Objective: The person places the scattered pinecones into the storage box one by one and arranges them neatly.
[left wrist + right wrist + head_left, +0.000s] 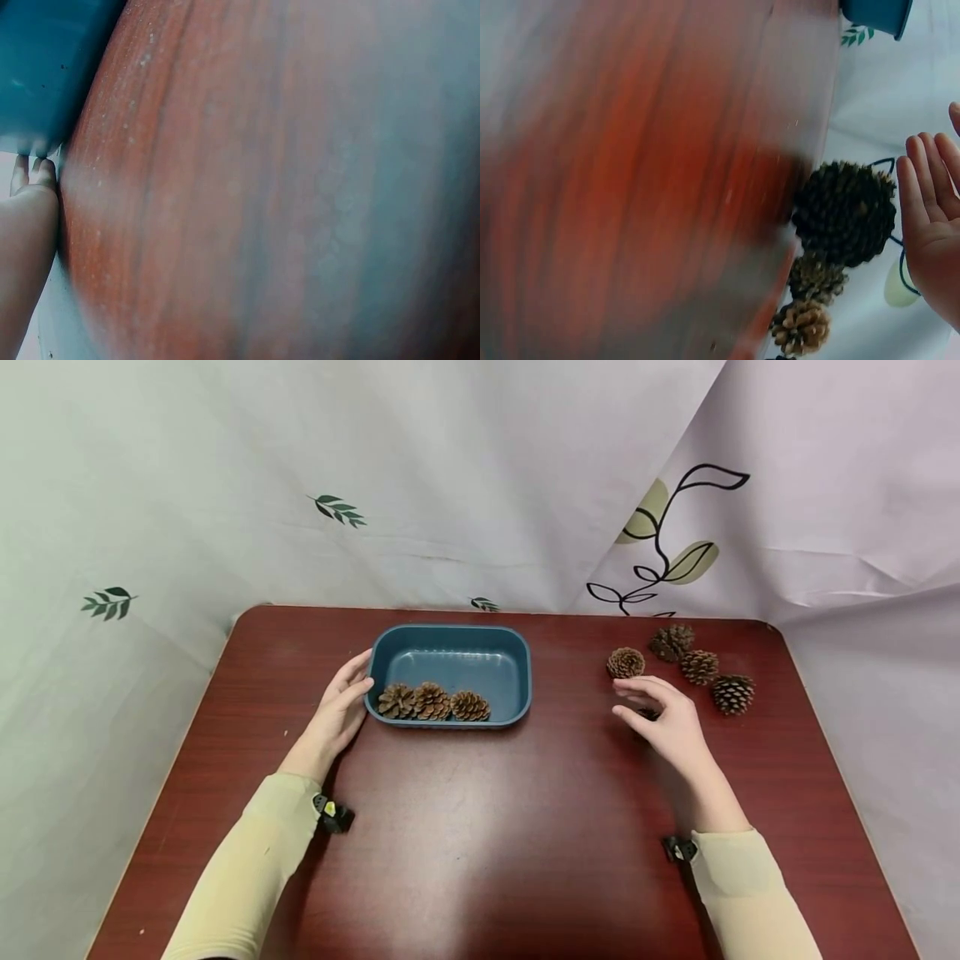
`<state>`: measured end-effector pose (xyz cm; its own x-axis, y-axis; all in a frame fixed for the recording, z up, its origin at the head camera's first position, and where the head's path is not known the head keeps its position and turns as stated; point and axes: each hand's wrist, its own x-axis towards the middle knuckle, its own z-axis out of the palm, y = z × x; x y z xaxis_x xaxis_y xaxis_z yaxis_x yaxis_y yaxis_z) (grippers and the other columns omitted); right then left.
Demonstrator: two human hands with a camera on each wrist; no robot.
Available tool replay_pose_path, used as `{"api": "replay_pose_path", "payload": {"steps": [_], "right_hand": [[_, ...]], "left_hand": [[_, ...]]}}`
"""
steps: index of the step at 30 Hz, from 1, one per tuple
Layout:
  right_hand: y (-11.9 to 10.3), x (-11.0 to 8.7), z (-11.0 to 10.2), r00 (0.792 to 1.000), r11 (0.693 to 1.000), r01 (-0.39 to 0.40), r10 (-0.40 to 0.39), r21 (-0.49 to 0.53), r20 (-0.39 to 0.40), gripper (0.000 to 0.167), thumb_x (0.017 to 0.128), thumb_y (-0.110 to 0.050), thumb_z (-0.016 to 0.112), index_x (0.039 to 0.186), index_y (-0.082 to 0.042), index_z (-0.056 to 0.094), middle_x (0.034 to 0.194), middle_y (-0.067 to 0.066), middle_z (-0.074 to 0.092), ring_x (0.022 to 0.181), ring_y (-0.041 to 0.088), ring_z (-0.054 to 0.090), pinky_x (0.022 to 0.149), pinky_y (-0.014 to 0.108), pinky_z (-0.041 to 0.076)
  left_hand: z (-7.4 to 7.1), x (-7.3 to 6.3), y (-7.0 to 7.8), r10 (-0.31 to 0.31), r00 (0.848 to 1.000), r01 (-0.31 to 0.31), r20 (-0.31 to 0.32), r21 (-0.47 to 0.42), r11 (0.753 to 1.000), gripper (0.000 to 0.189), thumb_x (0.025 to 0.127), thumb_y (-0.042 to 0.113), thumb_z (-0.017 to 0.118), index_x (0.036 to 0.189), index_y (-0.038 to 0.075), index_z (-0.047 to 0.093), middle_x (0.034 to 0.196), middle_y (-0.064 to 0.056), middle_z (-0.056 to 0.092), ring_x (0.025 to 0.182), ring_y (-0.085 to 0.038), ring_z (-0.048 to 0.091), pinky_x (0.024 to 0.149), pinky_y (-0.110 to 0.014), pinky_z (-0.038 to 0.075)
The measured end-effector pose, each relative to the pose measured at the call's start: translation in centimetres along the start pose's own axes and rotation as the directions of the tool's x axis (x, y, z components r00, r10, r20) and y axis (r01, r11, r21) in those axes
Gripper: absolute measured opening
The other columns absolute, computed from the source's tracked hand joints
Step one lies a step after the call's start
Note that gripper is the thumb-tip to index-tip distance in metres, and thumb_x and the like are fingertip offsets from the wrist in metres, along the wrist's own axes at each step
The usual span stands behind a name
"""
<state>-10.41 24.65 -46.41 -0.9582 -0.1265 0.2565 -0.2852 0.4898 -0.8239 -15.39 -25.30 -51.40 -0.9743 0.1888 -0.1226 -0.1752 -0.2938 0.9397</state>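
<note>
- Left hand (333,718): grip loosely open, fingers touching the left side of the blue tray (457,668).
- Three pine cones (432,701) lie along the tray's near wall, toward the left.
- Right hand (671,718): grip parted, holding nothing, at a partly hidden cone (844,214) on the surface (510,827).
- Four other cones (700,667) lie beyond, far right.
</note>
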Motion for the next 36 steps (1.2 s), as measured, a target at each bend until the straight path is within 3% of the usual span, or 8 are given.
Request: {"api": "replay_pose_path", "payload": {"steps": [8, 15, 19, 28, 36], "right_hand": [[0.7, -0.4, -1.6, 1.000, 0.999, -0.014, 0.014, -0.046, -0.002, 0.040, 0.089, 0.009, 0.080, 0.127, 0.006, 0.073, 0.118, 0.019, 0.072, 0.102, -0.018, 0.066, 0.089, 0.007, 0.053], [1.6, -0.3, -3.3, 0.997, 0.997, -0.072, 0.074, -0.034, 0.033, 0.038, 0.091, 0.007, 0.080, 0.128, 0.007, 0.072, 0.114, -0.023, 0.070, 0.102, -0.016, 0.068, 0.088, 0.006, 0.053], [2.0, -0.2, -4.4, 0.989, 0.991, -0.122, 0.125, -0.047, 0.072, 0.038, 0.094, 0.001, 0.079, 0.131, 0.005, 0.071, 0.113, -0.029, 0.068, 0.101, -0.018, 0.067, 0.086, 0.004, 0.051], [2.8, 0.3, -5.9, 0.965, 0.983, -0.183, 0.184, -0.023, 0.186, 0.037, 0.098, -0.003, 0.075, 0.132, 0.009, 0.068, 0.113, -0.030, 0.069, 0.102, -0.017, 0.066, 0.082, 0.007, 0.053], [3.1, 0.5, -6.7, 0.928, 0.972, -0.232, 0.232, -0.036, 0.292, 0.041, 0.101, -0.007, 0.072, 0.136, 0.011, 0.064, 0.115, -0.011, 0.076, 0.102, -0.012, 0.068, 0.081, 0.012, 0.056]], "left_hand": [[-0.1, 0.1, -0.2, 0.011, 1.000, -0.011, 0.007, -0.008, 1.000, 0.054, 0.112, 0.003, 0.043, 0.165, 0.013, 0.034, 0.152, 0.009, 0.049, 0.139, -0.009, 0.050, 0.107, -0.023, 0.044], [-0.2, 0.2, -0.2, 0.016, 1.000, -0.016, 0.009, -0.019, 1.000, 0.053, 0.112, 0.004, 0.044, 0.164, 0.015, 0.037, 0.152, 0.010, 0.049, 0.138, -0.009, 0.050, 0.106, -0.022, 0.046], [-0.2, 0.1, -0.2, 0.013, 1.000, -0.012, 0.010, -0.025, 1.000, 0.053, 0.112, 0.005, 0.045, 0.163, 0.016, 0.037, 0.151, 0.011, 0.050, 0.137, -0.008, 0.051, 0.105, -0.021, 0.047], [-0.1, 0.0, -0.1, 0.012, 1.000, -0.011, 0.006, -0.029, 1.000, 0.053, 0.112, 0.005, 0.045, 0.163, 0.016, 0.037, 0.149, 0.011, 0.051, 0.133, -0.006, 0.054, 0.104, -0.021, 0.047], [-0.2, 0.0, -0.1, 0.005, 1.000, -0.004, 0.004, -0.032, 0.999, 0.052, 0.112, 0.005, 0.045, 0.163, 0.017, 0.038, 0.150, 0.011, 0.050, 0.133, -0.005, 0.054, 0.105, -0.020, 0.047]]}}
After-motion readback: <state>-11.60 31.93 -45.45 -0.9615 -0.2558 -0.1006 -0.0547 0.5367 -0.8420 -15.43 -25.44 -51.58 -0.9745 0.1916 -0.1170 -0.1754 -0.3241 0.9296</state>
